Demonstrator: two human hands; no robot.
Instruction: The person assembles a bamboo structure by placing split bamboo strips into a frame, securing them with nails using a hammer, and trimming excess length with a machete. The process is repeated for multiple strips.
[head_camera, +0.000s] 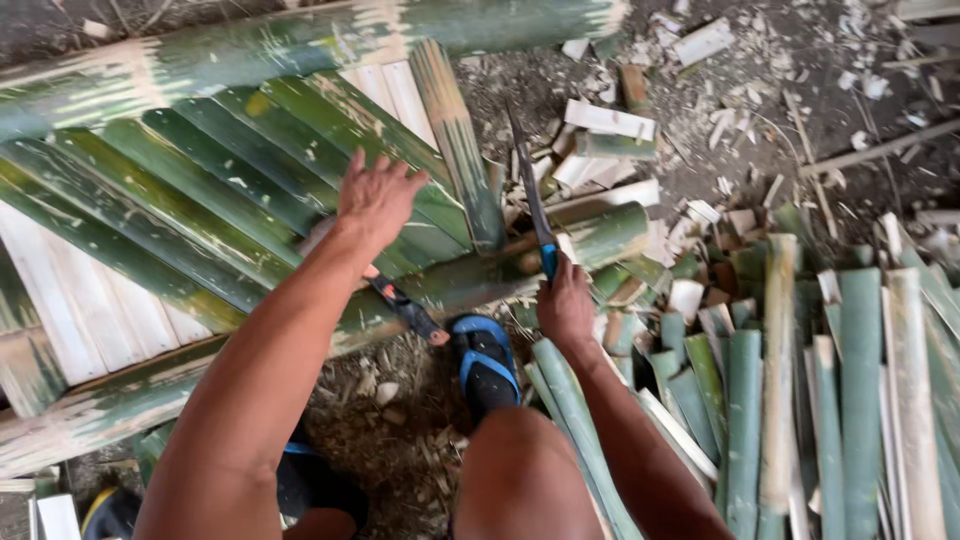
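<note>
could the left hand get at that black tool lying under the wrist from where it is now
Probably yes. The left hand rests flat on the bamboo slats, holding nothing, and the black tool lies uncovered just below the wrist with nothing between them.

Soft even daylight, faint shadows, edges blurred.

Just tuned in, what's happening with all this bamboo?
A person crouches over a row of split green bamboo slats laid side by side across two whole bamboo poles. The left hand presses flat on the slats. The right hand holds a long blade by its blue handle, tip pointing away. A second tool with a dark handle lies by the sandalled foot. More cut slats are piled at right.
</note>
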